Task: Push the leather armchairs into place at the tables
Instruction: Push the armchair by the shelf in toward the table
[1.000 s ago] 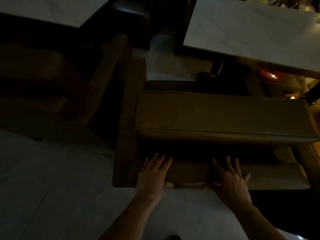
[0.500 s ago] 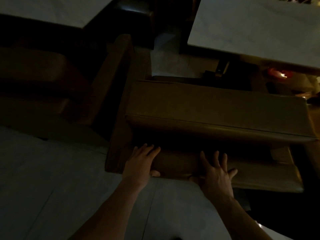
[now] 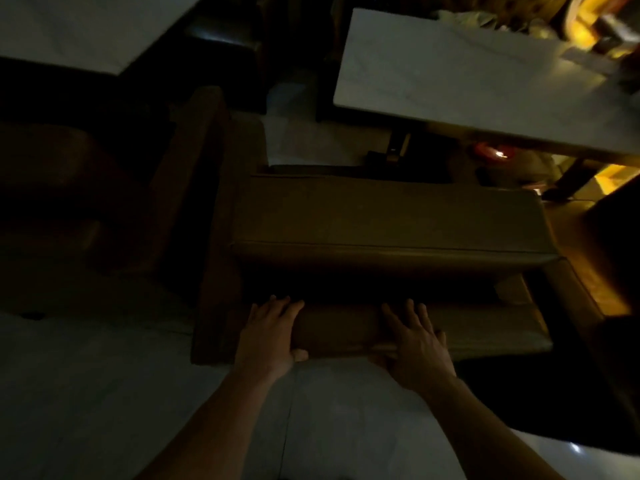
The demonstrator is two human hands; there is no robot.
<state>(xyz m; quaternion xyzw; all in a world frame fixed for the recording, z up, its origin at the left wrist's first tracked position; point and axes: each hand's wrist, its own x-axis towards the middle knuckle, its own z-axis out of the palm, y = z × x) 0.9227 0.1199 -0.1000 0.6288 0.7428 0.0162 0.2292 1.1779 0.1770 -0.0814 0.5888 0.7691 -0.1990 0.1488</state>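
A brown leather armchair [image 3: 388, 216] fills the middle of the dim view, seen from behind and above, its seat facing a pale marble table [image 3: 460, 77] at the upper right. My left hand [image 3: 268, 336] lies on the top of the chair's back near its left end, fingers over the top and thumb under the rear edge. My right hand [image 3: 417, 344] grips the same back edge to the right, fingers spread forward. A second brown armchair [image 3: 69, 209] stands close on the left, in deep shadow.
Another pale table [image 3: 79, 26] sits at the upper left. The right table's dark base [image 3: 398, 154] stands just beyond the chair's seat. A small red lamp [image 3: 491, 152] glows under that table. Light tiled floor [image 3: 86, 403] lies below me.
Both hands stay on the chair's back. The chair has shifted forward toward the right table, and my view has followed it a little.
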